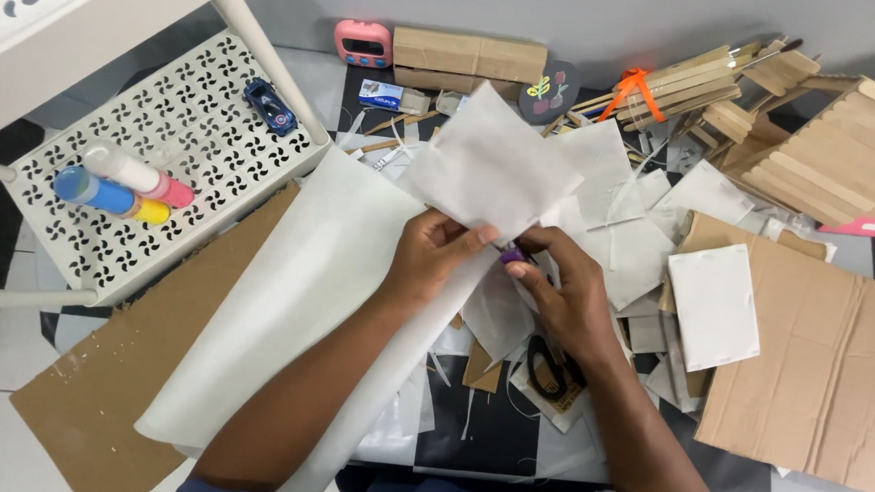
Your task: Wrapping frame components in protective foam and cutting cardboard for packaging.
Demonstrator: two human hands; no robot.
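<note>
My left hand pinches the lower edge of a white paper sheet and holds it up over the table. My right hand is close beside it, gripping a small purple object at the paper's bottom corner; what the object is cannot be told. A long white paper sheet lies under my left forearm. Black-handled scissors rest on the table, partly covered by my right wrist.
Brown cardboard sheets lie at right and lower left. Cut white paper pieces litter the middle. Wooden sticks, a wooden slat roof, a cardboard box and a pink timer stand at the back. A white perforated shelf holds glue tubes and a toy car.
</note>
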